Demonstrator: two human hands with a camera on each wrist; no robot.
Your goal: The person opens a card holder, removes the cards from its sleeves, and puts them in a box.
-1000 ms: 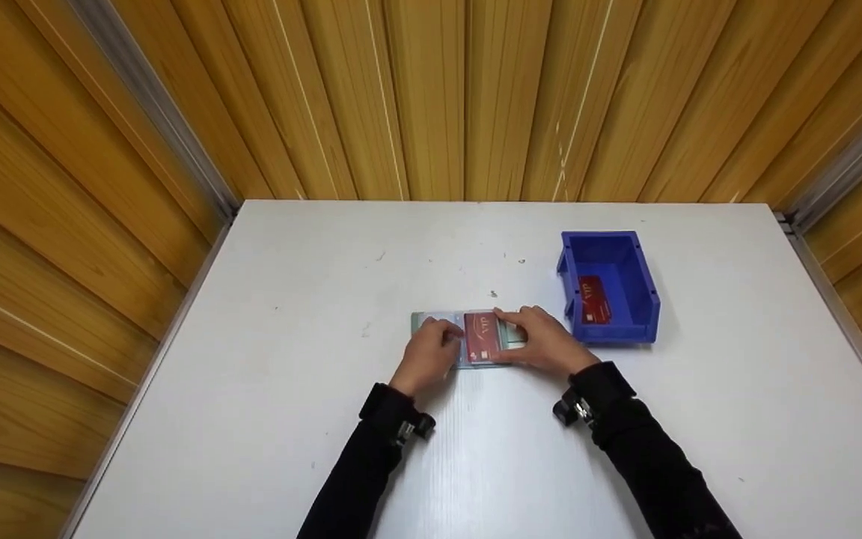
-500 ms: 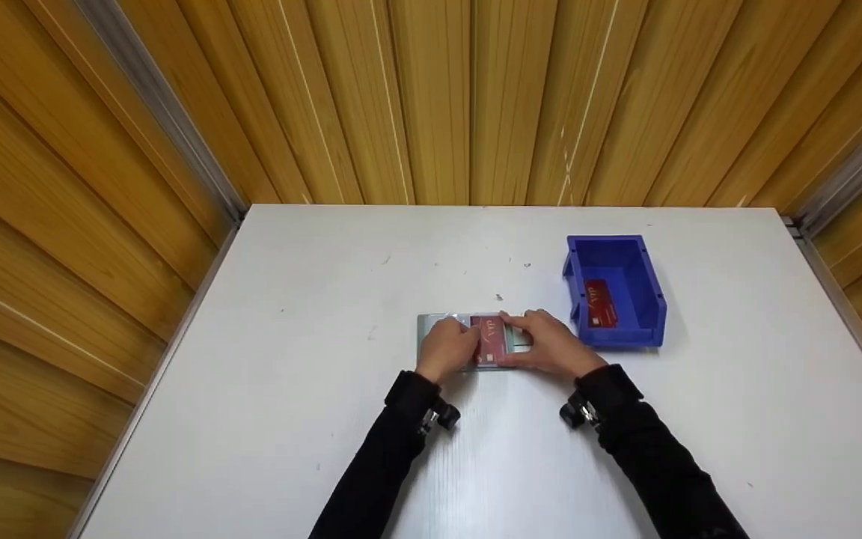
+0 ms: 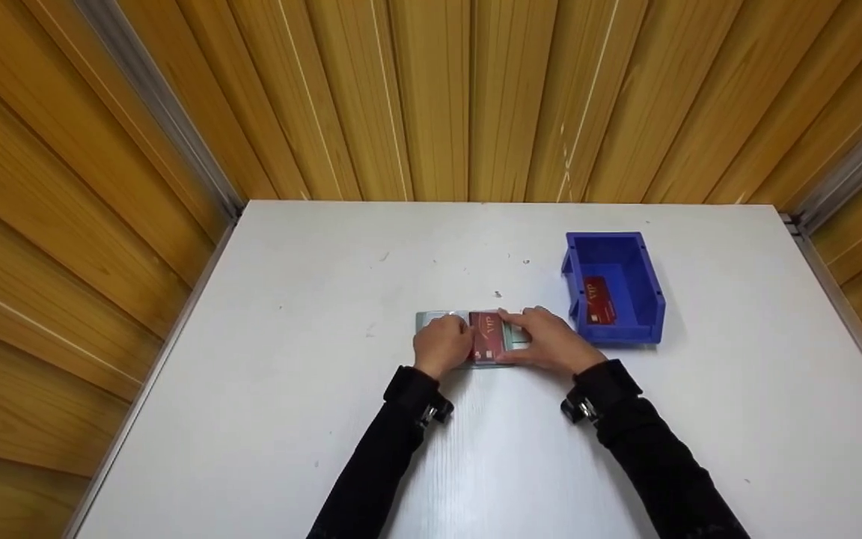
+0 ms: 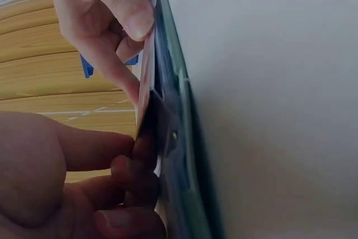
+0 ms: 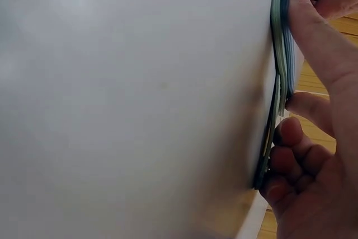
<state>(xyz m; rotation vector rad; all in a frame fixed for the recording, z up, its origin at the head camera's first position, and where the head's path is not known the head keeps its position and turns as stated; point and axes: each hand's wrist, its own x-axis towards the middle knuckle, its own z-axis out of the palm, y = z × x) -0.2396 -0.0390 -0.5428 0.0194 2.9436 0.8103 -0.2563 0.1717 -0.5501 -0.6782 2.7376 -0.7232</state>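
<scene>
A card holder [image 3: 431, 320] with a green cover and clear sleeves lies spread on the white table, midway in the head view. On its sleeves lies a red card [image 3: 487, 337] lettered VIP. My left hand [image 3: 442, 344] pinches the card's left edge between thumb and finger; in the left wrist view that edge stands slightly raised, with a fingertip [image 4: 145, 149] beneath it. My right hand [image 3: 547, 340] grips the holder across its sleeves, thumb and index finger on opposite edges, as the right wrist view shows. Its other fingers [image 5: 288, 160] curl beside the green cover.
A blue open-fronted bin [image 3: 629, 292] stands just right of and behind my right hand. Inside it lies another red card [image 3: 599, 301]. Wood-patterned panels [image 3: 431, 97] border the table [image 3: 311, 299] at the back and sides.
My left hand has shifted right onto the red card's left edge, its fingers closing there. The right hand keeps its place on the holder. The head view has shifted slightly.
</scene>
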